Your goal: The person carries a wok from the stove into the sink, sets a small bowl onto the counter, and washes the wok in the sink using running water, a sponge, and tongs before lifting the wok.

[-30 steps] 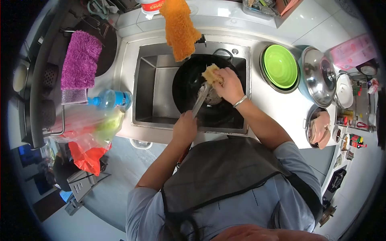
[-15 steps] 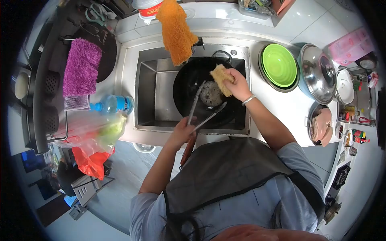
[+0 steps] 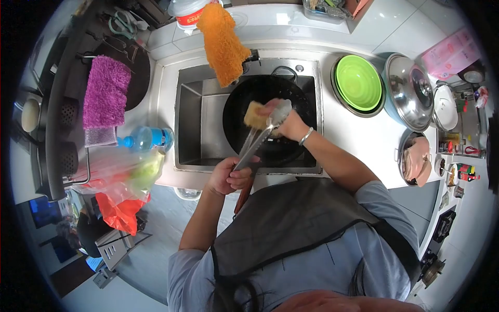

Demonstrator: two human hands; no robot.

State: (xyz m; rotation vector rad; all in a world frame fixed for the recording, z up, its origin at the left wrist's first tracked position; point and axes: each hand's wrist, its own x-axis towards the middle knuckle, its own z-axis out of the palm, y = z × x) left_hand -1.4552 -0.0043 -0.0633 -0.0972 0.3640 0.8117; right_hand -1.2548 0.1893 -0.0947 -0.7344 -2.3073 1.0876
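My left hand (image 3: 228, 176) is closed round the handle end of metal tongs (image 3: 248, 151), over the sink's front edge. The tongs slant up and to the right. My right hand (image 3: 291, 126), with a bracelet at the wrist, is closed on a yellowish sponge (image 3: 255, 115); its fingers are partly blurred behind the tongs' tips. Beneath both lies a black wok (image 3: 236, 99) in the steel sink (image 3: 202, 112), its wooden handle (image 3: 243, 196) pointing toward my apron. Suds and the wok's middle are mostly hidden.
An orange cloth (image 3: 221, 47) hangs over the faucet. Green bowls (image 3: 358, 82), a lidded pot (image 3: 409, 93) and a dish of raw meat (image 3: 417, 160) stand on the right. At left are a purple cloth (image 3: 106, 91), a blue bottle (image 3: 148, 138) and plastic bags (image 3: 117, 210).
The sponge has moved left and down to the tongs. My left hand has raised the tongs, whose arms were spread and now lie close together. The view has shifted slightly.
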